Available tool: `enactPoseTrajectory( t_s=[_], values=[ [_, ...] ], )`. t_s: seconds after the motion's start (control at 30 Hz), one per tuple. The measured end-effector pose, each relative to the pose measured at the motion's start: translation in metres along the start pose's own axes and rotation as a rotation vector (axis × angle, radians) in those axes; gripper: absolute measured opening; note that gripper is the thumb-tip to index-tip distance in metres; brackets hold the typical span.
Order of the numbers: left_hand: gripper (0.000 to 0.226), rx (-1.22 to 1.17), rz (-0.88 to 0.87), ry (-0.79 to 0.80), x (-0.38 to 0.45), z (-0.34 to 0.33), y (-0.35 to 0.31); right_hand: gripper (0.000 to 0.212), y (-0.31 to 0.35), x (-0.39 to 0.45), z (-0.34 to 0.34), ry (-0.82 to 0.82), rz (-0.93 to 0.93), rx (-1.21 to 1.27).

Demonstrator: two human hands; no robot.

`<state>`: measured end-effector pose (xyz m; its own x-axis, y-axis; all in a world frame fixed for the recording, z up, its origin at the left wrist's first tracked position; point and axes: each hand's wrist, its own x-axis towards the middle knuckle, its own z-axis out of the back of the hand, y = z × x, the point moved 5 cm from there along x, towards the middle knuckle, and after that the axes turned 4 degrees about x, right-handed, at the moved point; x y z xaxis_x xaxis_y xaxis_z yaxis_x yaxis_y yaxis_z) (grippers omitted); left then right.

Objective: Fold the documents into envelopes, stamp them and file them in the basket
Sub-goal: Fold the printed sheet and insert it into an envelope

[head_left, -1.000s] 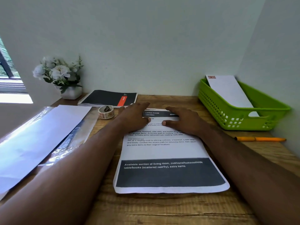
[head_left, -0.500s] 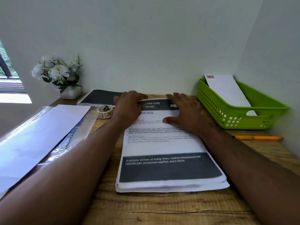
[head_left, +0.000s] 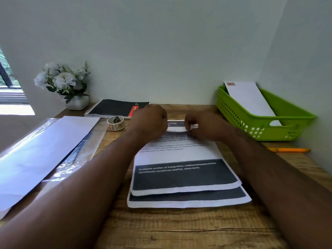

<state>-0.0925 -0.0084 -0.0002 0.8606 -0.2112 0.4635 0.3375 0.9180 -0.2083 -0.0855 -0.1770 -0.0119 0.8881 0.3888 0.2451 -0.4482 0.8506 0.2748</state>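
Pale walls close a corner around the wooden table (head_left: 179, 229). On it I count two printed sheets: the top sheet (head_left: 181, 155) lies on the lower sheet (head_left: 188, 200), a little further from the person, so the dark band of the lower one shows at the near edge. Both have their long axis running away from the person, with the heading at the far end. One green basket (head_left: 255, 128) stands at the right against the wall and holds one white envelope (head_left: 249, 99), leaning with its stamped corner up toward the wall. One roll of stamps (head_left: 115, 123) sits left of the sheets, and one orange pen (head_left: 289, 150) lies right of them, near the basket. One stack of white envelopes (head_left: 41, 150) rests on clear plastic wrap (head_left: 71, 159) at the left.

Both hands are at the far end of the top sheet. The left hand (head_left: 150, 121) has its fingers curled under, and the right hand (head_left: 203, 126) has its fingers (head_left: 187, 123) bent onto the paper's far edge, which curves up between them. The hands are blurred, but both seem to grip this edge.

One dark notebook (head_left: 116, 108) and one pot of white flowers (head_left: 62, 83) stand at the back left.
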Motion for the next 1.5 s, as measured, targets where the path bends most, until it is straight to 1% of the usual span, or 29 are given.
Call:
enactPoseTrajectory(
  t_s=[0.03, 0.1, 0.2, 0.27, 0.3, 0.37, 0.4, 0.47, 0.67, 0.77, 0.9, 0.97, 1.07, 1.13, 1.2, 1.23, 1.27, 1.33, 1.4, 1.5],
  values=[
    [0.027, 0.005, 0.015, 0.042, -0.002, -0.004, 0.000, 0.014, 0.002, -0.004, -0.002, 0.085, -0.005, 0.023],
    [0.029, 0.007, 0.044, 0.110, -0.005, -0.012, 0.001, 0.017, 0.002, -0.009, -0.002, 0.156, -0.029, 0.058],
    [0.030, -0.001, 0.061, 0.190, -0.006, -0.026, 0.004, 0.017, -0.002, -0.008, -0.006, 0.156, -0.087, 0.170],
    [0.033, -0.025, 0.042, 0.306, -0.008, -0.042, 0.004, 0.024, -0.003, -0.004, -0.013, 0.147, -0.100, 0.204],
    [0.038, -0.005, 0.017, 0.364, -0.010, -0.051, 0.003, 0.029, -0.002, -0.002, -0.018, 0.134, -0.093, 0.147],
    [0.046, 0.056, -0.022, 0.416, -0.011, -0.064, 0.002, 0.038, 0.001, 0.002, -0.027, 0.111, -0.089, -0.047],
    [0.048, 0.073, -0.025, 0.421, -0.011, -0.066, 0.002, 0.041, 0.003, 0.002, -0.030, 0.108, -0.095, -0.128],
    [0.050, 0.094, -0.021, 0.430, -0.011, -0.069, 0.003, 0.043, 0.009, 0.002, -0.035, 0.110, -0.099, -0.206],
    [0.051, 0.120, -0.012, 0.450, -0.011, -0.072, 0.003, 0.042, 0.020, 0.002, -0.039, 0.061, -0.084, -0.328],
    [0.051, 0.133, -0.009, 0.447, -0.012, -0.072, 0.004, 0.042, 0.027, 0.003, -0.037, 0.069, -0.092, -0.356],
    [0.051, 0.132, 0.000, 0.453, -0.012, -0.071, 0.005, 0.035, 0.015, -0.007, -0.022, 0.066, -0.156, -0.427],
    [0.051, 0.117, 0.000, 0.461, -0.012, -0.070, 0.005, 0.029, 0.003, -0.015, -0.011, 0.092, -0.189, -0.514],
    [0.050, 0.096, 0.003, 0.478, -0.014, -0.069, 0.004, 0.028, -0.006, -0.023, -0.002, 0.086, -0.263, -0.619],
    [0.049, 0.096, 0.005, 0.484, -0.015, -0.068, 0.002, 0.030, -0.001, -0.019, -0.005, 0.045, -0.287, -0.618],
    [0.048, 0.100, 0.010, 0.491, -0.015, -0.067, 0.001, 0.030, 0.005, -0.009, -0.012, -0.064, -0.210, -0.558],
    [0.049, 0.104, 0.008, 0.491, -0.014, -0.067, 0.000, 0.031, 0.008, -0.005, -0.017, -0.081, -0.149, -0.471],
    [0.049, 0.109, 0.005, 0.488, -0.014, -0.068, 0.000, 0.032, 0.011, -0.001, -0.025, -0.045, -0.094, -0.354],
    [0.049, 0.113, 0.003, 0.498, -0.014, -0.067, -0.001, 0.036, 0.013, 0.003, -0.041, 0.130, -0.055, -0.180],
    [0.049, 0.114, 0.017, 0.512, -0.013, -0.064, 0.000, 0.038, 0.012, 0.003, -0.046, 0.216, -0.083, -0.164],
    [0.046, 0.166, 0.082, 0.513, -0.013, -0.056, 0.002, 0.040, 0.012, 0.002, -0.042, 0.242, -0.097, -0.188]
  ],
)
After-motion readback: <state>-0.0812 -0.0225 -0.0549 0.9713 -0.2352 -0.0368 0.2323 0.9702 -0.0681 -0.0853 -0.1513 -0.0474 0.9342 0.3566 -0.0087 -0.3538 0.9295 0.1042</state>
